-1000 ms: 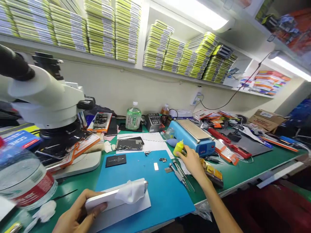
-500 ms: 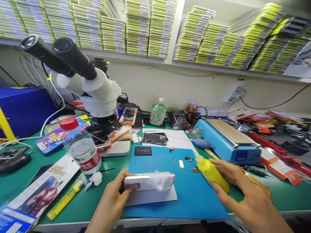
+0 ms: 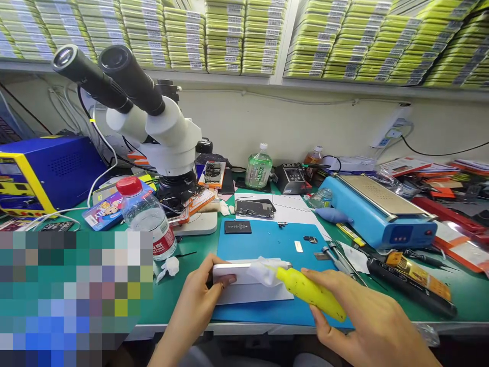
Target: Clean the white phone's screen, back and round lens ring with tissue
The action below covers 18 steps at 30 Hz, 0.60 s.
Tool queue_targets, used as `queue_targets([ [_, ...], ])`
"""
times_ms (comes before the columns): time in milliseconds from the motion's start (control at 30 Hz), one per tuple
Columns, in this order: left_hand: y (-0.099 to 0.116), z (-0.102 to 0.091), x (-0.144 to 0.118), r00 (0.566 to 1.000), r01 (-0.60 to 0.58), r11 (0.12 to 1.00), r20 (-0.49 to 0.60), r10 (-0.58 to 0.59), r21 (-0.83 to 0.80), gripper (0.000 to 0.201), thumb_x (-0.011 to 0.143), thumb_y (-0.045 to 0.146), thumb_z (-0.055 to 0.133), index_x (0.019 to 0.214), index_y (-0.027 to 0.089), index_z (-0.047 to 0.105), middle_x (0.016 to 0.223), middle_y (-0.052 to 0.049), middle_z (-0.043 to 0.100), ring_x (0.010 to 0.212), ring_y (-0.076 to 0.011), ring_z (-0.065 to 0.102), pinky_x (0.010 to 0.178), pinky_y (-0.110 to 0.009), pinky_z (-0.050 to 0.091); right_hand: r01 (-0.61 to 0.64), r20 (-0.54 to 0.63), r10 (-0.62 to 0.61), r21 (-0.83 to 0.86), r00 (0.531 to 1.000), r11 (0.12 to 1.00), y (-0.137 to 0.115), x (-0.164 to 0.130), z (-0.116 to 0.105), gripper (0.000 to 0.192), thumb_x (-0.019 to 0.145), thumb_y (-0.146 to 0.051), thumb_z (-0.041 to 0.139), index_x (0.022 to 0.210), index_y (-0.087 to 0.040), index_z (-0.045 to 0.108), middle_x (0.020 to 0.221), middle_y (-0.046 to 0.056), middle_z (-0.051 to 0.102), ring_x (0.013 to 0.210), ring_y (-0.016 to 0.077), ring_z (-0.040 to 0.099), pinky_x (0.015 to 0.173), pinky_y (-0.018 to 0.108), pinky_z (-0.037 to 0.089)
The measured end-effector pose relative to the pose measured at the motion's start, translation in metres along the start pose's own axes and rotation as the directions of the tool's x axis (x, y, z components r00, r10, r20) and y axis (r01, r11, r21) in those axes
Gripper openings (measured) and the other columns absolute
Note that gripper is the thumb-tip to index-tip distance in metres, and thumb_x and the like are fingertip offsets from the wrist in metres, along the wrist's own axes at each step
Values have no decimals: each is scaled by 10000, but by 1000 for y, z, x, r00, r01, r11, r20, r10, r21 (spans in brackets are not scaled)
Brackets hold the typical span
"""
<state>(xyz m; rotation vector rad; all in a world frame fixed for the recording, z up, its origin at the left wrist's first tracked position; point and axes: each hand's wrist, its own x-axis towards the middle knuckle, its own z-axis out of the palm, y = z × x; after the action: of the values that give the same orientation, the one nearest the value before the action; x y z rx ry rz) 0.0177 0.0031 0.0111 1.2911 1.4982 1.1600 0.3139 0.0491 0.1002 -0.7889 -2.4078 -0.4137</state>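
Note:
My left hand (image 3: 200,295) grips one end of a flat white phone (image 3: 235,271), held on edge above the blue mat (image 3: 263,244). A white tissue (image 3: 260,271) drapes over the phone's other end. Between the fingers and thumb of my right hand (image 3: 359,306) is a yellow squeeze bottle (image 3: 311,294), tilted so that its tip meets the tissue. Below the phone lies a flat white piece (image 3: 255,294). Farther back on the mat are a black phone battery (image 3: 237,227) and several small parts, among them a pale rectangle (image 3: 298,246).
A microscope (image 3: 171,137) and a red-capped water bottle (image 3: 147,219) stand on the left. At right are a blue heating plate (image 3: 382,214), a black pen-shaped tool (image 3: 408,285) and metal tools (image 3: 340,260). A opened phone (image 3: 254,208) lies behind the mat; a pixelated patch covers the lower left.
My right hand has brought the yellow bottle left, from beside the mat to the tissue on the phone. The camera view has shifted; my left hand keeps its grip.

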Motion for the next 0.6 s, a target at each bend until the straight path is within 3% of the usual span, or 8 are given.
queue_targets([
  [600,-8,-1,1,1000,20,1000,3,-20,15,273,983,522,648,983,249,631,881,45,695,823,-167,594,722,-233,404,38,-3,-38,0,999,999,3,-3,-8,331,975,-151,580,1295,-165,663,1034,50,791,883,155,781,722,266,565],
])
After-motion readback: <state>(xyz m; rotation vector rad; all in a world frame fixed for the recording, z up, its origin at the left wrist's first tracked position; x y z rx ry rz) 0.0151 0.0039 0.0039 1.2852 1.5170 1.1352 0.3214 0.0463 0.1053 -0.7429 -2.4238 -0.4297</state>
